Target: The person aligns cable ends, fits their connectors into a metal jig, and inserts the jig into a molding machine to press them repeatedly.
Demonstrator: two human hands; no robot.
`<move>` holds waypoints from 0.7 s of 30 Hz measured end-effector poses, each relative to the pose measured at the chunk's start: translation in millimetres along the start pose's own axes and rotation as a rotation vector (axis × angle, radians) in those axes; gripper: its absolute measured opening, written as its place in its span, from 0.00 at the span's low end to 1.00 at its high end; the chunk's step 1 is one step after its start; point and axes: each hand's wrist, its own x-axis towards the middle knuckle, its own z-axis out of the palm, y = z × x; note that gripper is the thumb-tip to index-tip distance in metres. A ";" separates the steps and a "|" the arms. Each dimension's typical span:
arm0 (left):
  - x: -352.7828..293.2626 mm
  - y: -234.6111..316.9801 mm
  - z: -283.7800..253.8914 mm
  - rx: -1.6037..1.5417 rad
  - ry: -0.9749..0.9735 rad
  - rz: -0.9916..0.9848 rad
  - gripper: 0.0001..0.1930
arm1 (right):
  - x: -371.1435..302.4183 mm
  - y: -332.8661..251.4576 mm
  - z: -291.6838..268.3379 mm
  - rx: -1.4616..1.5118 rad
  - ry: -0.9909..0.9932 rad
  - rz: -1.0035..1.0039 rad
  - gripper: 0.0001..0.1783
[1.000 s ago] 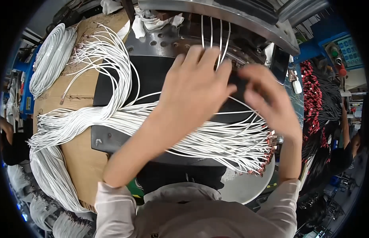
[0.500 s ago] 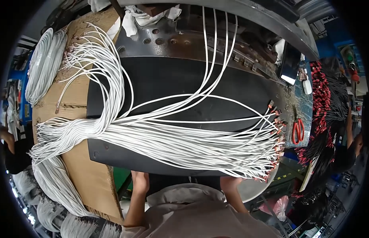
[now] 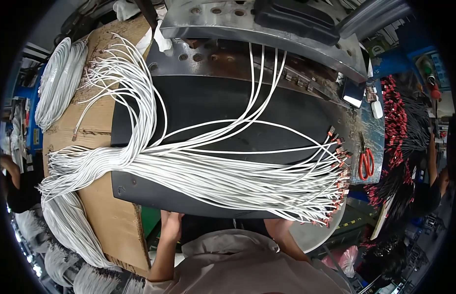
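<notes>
A large bundle of white cables (image 3: 228, 179) lies across a black board (image 3: 213, 98), with small orange-and-metal connectors (image 3: 343, 183) fanned out at its right end. Several cables curve up from the bundle to the machine, where their far ends are hidden under its heavy metal upper plate (image 3: 267, 36). My left hand (image 3: 172, 223) is at the board's near edge, below the bundle. Farther right along that edge is my right hand (image 3: 278, 225), near the connector end. The board hides the fingers of both hands, and whatever they may touch there.
Brown cardboard (image 3: 103, 210) lies at the left, with a coiled white cable bundle (image 3: 61, 85) on it. Red-handled pliers (image 3: 366, 164) and a phone (image 3: 353, 93) rest at the right. Beyond hang black cables with red ends (image 3: 397, 122). Co-workers' arms show at both sides.
The machine's upper plate sits lower in view and covers more of the metal bed and the raised cables. The view has shifted slightly; both hands stay beneath the board's near edge.
</notes>
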 end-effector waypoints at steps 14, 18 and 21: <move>67.9 165.8 225.6 1.117 -0.693 1.552 0.24 | 122.5 -181.1 236.6 -2.049 -0.693 -0.764 0.12; 106.9 191.0 212.6 1.660 -0.500 1.305 0.14 | 127.4 -199.7 226.8 -2.220 -0.699 -0.257 0.12; 168.7 232.8 160.1 1.828 -0.202 1.612 0.16 | 119.4 -197.5 225.9 -2.058 -0.824 -0.515 0.13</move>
